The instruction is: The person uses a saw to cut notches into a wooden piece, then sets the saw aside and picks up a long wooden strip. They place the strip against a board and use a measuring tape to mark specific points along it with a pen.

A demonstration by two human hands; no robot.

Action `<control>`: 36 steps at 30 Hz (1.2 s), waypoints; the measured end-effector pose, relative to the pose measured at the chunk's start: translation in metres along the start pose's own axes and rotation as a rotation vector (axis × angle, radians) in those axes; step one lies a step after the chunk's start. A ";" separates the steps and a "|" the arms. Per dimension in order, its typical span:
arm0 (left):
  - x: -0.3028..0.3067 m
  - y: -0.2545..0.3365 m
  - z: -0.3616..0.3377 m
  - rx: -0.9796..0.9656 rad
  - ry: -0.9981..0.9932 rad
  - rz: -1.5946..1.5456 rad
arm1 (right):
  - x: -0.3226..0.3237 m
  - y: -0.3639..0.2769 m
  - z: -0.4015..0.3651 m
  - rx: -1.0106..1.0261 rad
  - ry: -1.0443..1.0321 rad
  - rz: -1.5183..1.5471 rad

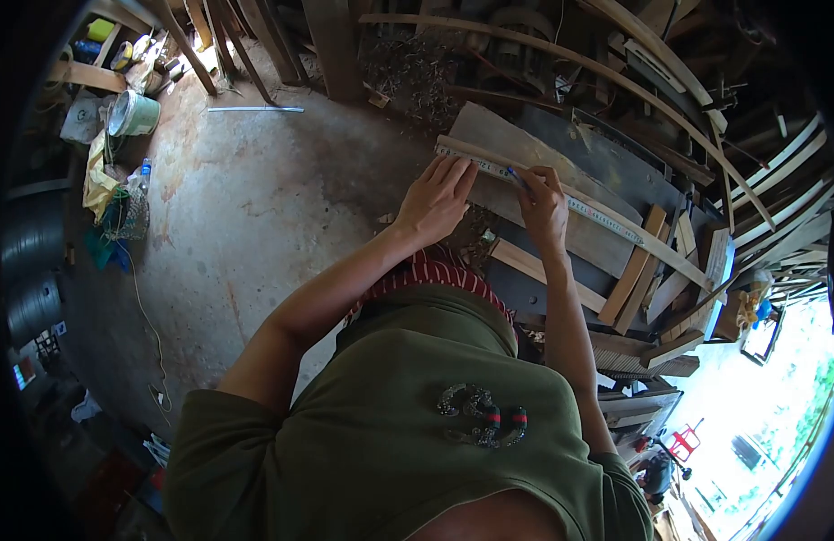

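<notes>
A measuring tape [604,219] lies stretched along a long, narrow wooden strip [678,262]. The strip rests on wide boards [570,236]. My left hand [439,197] lies over the tape near its far left end, fingers stretched across tape and strip. Just right of it, my right hand [545,212] pinches a blue pen [518,178], whose tip is at the tape. Its fingertips are close to the tape's edge.
Short wood pieces [635,266] lie at the boards' right end. Long curved strips [606,77] arch across the upper right. A bucket [133,114] and a thin metal bar [255,109] are on the concrete floor [227,216] at left. A cord [146,316] trails there.
</notes>
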State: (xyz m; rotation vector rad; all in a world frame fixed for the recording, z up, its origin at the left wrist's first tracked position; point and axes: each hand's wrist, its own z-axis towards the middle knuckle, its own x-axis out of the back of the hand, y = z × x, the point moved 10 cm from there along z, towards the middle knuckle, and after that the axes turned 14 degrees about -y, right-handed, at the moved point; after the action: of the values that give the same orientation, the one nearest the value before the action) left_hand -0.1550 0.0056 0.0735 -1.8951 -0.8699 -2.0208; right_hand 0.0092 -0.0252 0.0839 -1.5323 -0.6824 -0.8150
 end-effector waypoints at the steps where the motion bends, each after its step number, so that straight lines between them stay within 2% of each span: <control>1: 0.000 0.000 0.000 -0.001 -0.004 0.005 | 0.000 0.001 0.000 -0.005 0.000 0.009; 25: 0.009 -0.003 0.005 -0.032 0.012 0.019 | -0.002 0.000 -0.002 -0.011 0.007 -0.001; 27: 0.012 -0.003 0.006 -0.046 0.040 0.009 | 0.001 -0.001 -0.002 -0.012 0.019 0.006; 29: 0.003 -0.005 0.008 -0.032 -0.017 0.064 | 0.005 -0.004 -0.003 -0.011 0.029 0.012; 32: 0.002 -0.005 0.008 -0.037 -0.019 0.070 | 0.023 -0.012 -0.007 -0.010 0.127 -0.048; 34: 0.003 -0.005 0.008 -0.038 -0.021 0.062 | 0.030 0.005 -0.006 -0.146 0.088 0.018; 35: 0.004 -0.005 0.008 -0.037 -0.022 0.053 | 0.033 0.008 -0.006 -0.151 0.092 0.020; 36: 0.004 -0.004 0.008 -0.044 -0.024 0.054 | 0.031 0.025 -0.007 -0.224 0.076 0.271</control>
State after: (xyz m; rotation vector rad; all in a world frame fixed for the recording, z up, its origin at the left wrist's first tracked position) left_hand -0.1511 0.0138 0.0765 -1.9477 -0.7774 -2.0055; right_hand 0.0470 -0.0362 0.0950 -1.7406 -0.3249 -0.7576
